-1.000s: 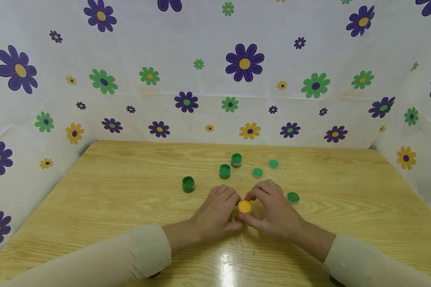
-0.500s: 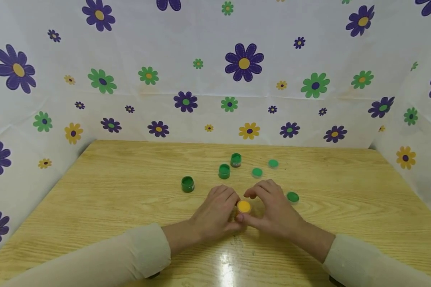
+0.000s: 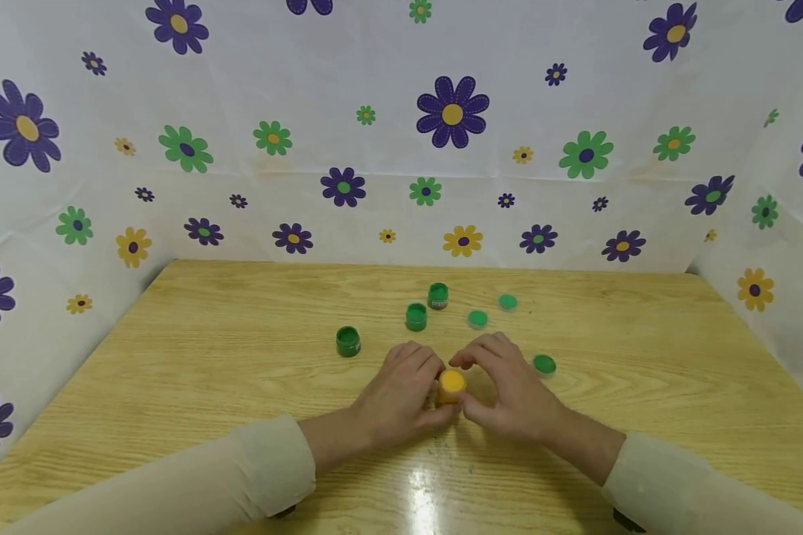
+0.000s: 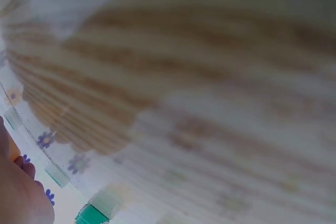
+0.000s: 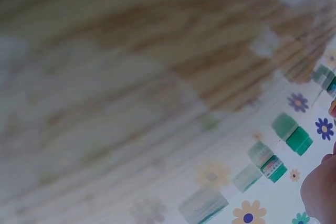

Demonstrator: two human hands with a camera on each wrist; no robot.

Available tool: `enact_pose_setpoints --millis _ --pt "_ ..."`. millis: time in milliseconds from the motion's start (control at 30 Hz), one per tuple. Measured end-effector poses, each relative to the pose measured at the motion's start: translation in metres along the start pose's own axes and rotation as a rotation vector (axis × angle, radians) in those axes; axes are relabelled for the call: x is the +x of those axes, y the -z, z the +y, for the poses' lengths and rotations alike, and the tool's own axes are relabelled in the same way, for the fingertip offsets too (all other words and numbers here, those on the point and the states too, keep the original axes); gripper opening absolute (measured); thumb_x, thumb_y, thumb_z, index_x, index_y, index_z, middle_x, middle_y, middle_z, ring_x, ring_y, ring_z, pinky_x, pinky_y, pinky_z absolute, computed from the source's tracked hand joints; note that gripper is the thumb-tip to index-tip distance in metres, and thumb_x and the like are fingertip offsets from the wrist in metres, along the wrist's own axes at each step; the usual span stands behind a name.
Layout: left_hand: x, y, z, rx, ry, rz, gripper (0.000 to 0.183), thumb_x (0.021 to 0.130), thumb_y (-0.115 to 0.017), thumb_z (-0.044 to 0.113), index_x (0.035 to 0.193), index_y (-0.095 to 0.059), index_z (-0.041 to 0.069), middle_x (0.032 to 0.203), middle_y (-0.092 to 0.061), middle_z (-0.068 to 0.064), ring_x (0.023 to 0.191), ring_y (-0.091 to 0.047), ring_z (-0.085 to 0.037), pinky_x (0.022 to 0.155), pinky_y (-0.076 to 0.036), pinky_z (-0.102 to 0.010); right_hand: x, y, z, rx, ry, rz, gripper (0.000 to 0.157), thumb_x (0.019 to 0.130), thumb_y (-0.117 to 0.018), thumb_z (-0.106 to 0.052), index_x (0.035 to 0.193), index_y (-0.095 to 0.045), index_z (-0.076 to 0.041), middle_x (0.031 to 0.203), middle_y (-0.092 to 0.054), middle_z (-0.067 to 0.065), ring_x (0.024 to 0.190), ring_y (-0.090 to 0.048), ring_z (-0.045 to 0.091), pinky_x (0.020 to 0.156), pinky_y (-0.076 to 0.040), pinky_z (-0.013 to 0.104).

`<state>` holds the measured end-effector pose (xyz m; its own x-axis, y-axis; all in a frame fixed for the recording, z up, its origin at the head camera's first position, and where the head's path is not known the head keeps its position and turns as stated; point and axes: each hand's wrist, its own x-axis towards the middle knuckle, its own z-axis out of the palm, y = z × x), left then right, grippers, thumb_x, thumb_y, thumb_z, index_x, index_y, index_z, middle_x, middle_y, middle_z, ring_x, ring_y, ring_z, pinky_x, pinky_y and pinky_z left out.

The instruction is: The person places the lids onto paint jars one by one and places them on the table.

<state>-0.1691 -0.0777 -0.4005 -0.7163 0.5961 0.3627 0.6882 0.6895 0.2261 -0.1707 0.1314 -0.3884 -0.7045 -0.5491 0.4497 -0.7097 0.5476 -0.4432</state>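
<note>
A small jar of yellow paint (image 3: 451, 383) stands upright between my hands, its yellow top facing up. My left hand (image 3: 401, 390) grips the jar from the left, thumb in front and fingers behind. Close on its right is my right hand (image 3: 518, 390), thumb and index finger spread beside the top with a gap between them. In the left wrist view, part of the left hand (image 4: 21, 192) shows at the lower left edge, with an orange bit of the jar (image 4: 14, 149). Part of the right hand (image 5: 320, 190) shows at the right edge of the right wrist view.
Three lidless green paint jars stand beyond my hands: one left (image 3: 348, 342), one middle (image 3: 416, 317), one farther back (image 3: 438, 296). Three green lids lie on the wooden table (image 3: 227, 334): a near one (image 3: 544, 364) and two farther (image 3: 478, 319). A flowered cloth (image 3: 375, 148) hangs behind.
My right thumb and index finger have come away from the yellow jar's top, the thumb shifting right. The left hand keeps its grip. The head view has tilted slightly.
</note>
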Motion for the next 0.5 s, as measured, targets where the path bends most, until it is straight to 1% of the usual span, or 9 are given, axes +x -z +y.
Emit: enact_pose_setpoints --millis 233,500 --pt "-0.0004 0.0004 0.0017 0.007 -0.008 -0.009 0.033 0.086 -0.073 0.042 0.096 -0.061 0.013 0.091 -0.056 0.005 0.094 -0.05 -0.015 0.1 -0.041 -0.038 0.0 -0.0014 -0.0004 -0.014 0.025 0.013 0.029 0.076 -0.069 -0.02 0.105 -0.067 -0.014 0.103 -0.062 -0.006 0.099 -0.049 0.013 0.088 -0.045 0.04" --pt "-0.0003 0.001 0.0022 0.01 -0.01 -0.003 0.032 0.085 -0.074 0.04 0.096 -0.061 0.013 0.095 -0.059 0.003 0.097 -0.052 -0.016 0.1 -0.041 -0.039 -0.0002 -0.0021 0.0004 -0.014 0.031 0.014 0.026 0.077 -0.071 -0.021 0.102 -0.066 -0.016 0.102 -0.062 -0.007 0.098 -0.049 0.012 0.087 -0.045 0.037"
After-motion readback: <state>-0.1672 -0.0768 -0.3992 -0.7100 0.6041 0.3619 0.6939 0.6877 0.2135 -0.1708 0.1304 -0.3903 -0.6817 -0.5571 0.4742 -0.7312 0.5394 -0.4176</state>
